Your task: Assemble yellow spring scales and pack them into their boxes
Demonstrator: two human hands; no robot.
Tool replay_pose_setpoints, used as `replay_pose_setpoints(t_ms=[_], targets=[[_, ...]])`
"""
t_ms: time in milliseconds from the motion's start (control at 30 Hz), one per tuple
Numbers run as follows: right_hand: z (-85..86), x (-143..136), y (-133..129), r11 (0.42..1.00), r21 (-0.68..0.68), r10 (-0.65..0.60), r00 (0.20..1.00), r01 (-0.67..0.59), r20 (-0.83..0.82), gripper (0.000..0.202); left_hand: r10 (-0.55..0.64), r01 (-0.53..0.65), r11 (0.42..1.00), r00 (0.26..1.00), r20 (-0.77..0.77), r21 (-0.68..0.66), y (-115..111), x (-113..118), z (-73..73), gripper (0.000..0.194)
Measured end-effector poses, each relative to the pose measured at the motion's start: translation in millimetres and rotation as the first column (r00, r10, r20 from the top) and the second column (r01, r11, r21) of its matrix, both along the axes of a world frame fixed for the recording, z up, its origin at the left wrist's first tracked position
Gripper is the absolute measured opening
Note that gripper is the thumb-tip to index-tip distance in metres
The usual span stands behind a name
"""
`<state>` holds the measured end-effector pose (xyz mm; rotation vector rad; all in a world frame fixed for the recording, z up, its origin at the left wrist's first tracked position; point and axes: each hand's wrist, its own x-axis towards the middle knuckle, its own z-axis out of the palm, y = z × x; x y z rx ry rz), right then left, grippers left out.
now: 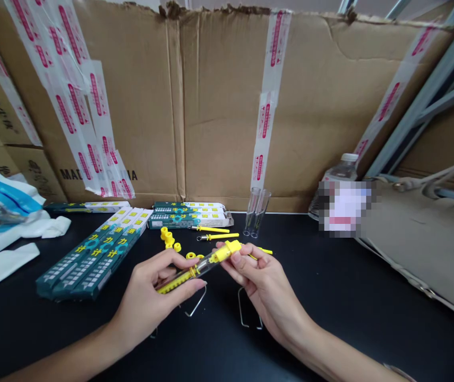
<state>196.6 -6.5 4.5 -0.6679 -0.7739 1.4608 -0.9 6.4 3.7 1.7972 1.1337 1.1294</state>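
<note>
My left hand (151, 289) is closed around the clear barrel of a tubular spring scale (203, 267), with a yellow graduated strip and a metal spring inside. At its upper right end, my right hand (264, 281) pinches the yellow cap (228, 250) between thumb and fingers. The scale is tilted, cap end up. Just beyond lie yellow rods with metal ends (221, 236), partly hidden by my right hand. Small yellow collars (166, 237) are grouped behind my left hand. Bent wire pieces (197, 305) show under both hands, partly covered.
Green and white boxes (91, 254) lie left, with more stacked boxes (187, 216) at the back. Clear empty tubes (256, 212) stand upright near the cardboard wall (222, 106). A plastic bottle (344, 170) and beige bag (426, 239) are right; plastic packaging (3, 196) is far left.
</note>
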Motion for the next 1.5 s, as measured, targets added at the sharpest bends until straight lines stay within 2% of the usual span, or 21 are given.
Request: replay_pose_setpoints(t_ms=[100, 267, 500, 667, 800, 1000, 1300, 1500], targets=[[0.4, -0.1, 1.9, 1.000, -0.008, 0.002, 1.000, -0.002, -0.010, 0.021, 0.011, -0.011, 1.000, 1.000, -0.013, -0.023, -0.8, 0.6, -0.8, 0.026], [3.9, 0.4, 3.0, 1.000, 0.005, 0.022, 1.000, -0.022, -0.013, 0.044, 0.023, -0.018, 0.992, 0.999, 0.034, -0.128, -0.7, 1.3, 2.5, 0.028], [8.4, 5.3, 2.7, 0.997, 0.070, 0.026, 0.992, -0.034, 0.121, 0.038, 0.030, -0.015, 0.973, 0.998, 0.061, -0.231, 1.8, 0.3, 12.9, 0.037], [8.7, 7.1, 3.9, 0.997, 0.075, 0.026, 0.991, -0.036, 0.132, 0.038, -0.021, 0.052, 0.933, 0.996, 0.091, -0.356, 1.1, -1.2, 12.3, 0.043], [9.1, 6.9, 4.0, 0.997, 0.073, 0.021, 0.991, -0.031, 0.131, 0.040, -0.065, 0.110, 0.907, 0.990, 0.125, -0.407, 0.6, -2.3, 10.3, 0.045], [8.7, 6.4, 3.9, 0.998, 0.051, 0.024, 0.992, -0.031, 0.124, 0.037, -0.070, 0.103, 0.920, 0.993, 0.098, -0.379, 3.0, -2.7, 8.8, 0.043], [9.0, 6.8, 6.6, 1.000, 0.003, 0.018, 0.991, -0.019, 0.130, 0.033, 0.071, -0.066, 0.962, 0.997, 0.009, -0.266, -6.4, 3.3, 8.8, 0.036], [5.9, 3.6, 5.0, 0.999, -0.040, 0.010, 0.993, -0.005, 0.116, 0.032, 0.016, -0.003, 0.972, 0.998, 0.054, -0.237, -3.1, 2.7, 6.2, 0.032]])
